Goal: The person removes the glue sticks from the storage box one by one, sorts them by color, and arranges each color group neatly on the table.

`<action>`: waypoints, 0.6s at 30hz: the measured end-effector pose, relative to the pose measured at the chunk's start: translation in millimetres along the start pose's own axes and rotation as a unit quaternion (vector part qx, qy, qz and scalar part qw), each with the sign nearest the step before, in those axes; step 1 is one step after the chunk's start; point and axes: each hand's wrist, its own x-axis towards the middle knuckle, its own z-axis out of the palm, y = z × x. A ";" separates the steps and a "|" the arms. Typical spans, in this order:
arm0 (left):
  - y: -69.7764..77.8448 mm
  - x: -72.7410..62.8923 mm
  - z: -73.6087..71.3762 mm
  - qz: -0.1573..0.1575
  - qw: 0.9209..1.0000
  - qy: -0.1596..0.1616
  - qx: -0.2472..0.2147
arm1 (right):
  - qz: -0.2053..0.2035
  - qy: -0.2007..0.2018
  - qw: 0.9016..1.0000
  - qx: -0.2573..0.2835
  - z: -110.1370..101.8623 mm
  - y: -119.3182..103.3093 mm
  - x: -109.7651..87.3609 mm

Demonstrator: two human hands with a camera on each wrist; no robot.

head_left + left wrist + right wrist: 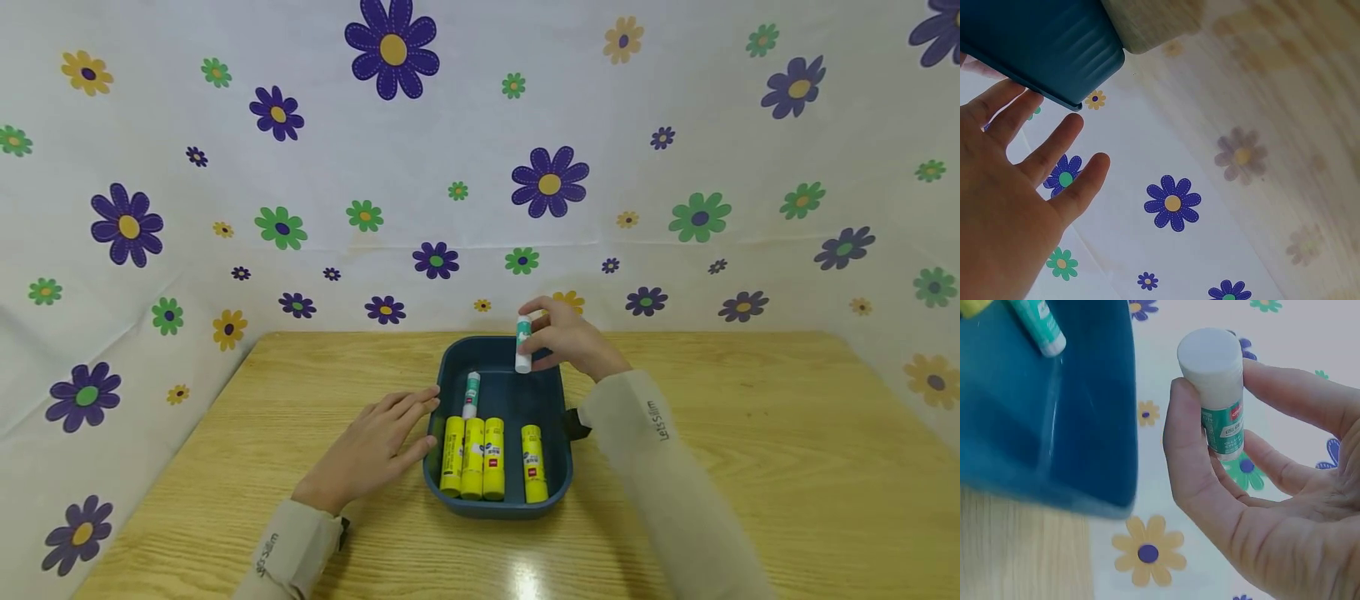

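A white glue stick with a green label (1222, 419) is pinched between the thumb and fingers of my right hand (564, 335), above the far right part of the blue bin (504, 510). My left hand (378, 446) lies along the bin's left side with fingers extended, fingertips at its rim; in the left wrist view those fingers (1060, 144) are spread. Inside the bin, a second green-labelled glue stick (471, 396) lies at the left. Several yellow glue sticks (472, 458) lie side by side near the front left, and one yellow glue stick (534, 462) lies apart at the front right.
The bin stands on a wooden table (712, 450). Behind the table hangs a white cloth with printed flowers (465, 225), which also runs along both sides. A dark strap piece (576, 425) shows by the right cuff, beside the bin's right wall.
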 end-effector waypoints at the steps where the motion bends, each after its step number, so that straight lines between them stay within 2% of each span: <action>1: 0.0 -0.1 0.1 -0.002 1.000 -0.001 -0.001 | -0.002 0.002 1.000 -0.003 -3.3 0.9 -1.3; 18: 0.5 -0.5 1.0 -0.005 1.000 -0.002 -0.005 | -0.016 0.008 0.999 -0.034 -49.3 27.4 -20.8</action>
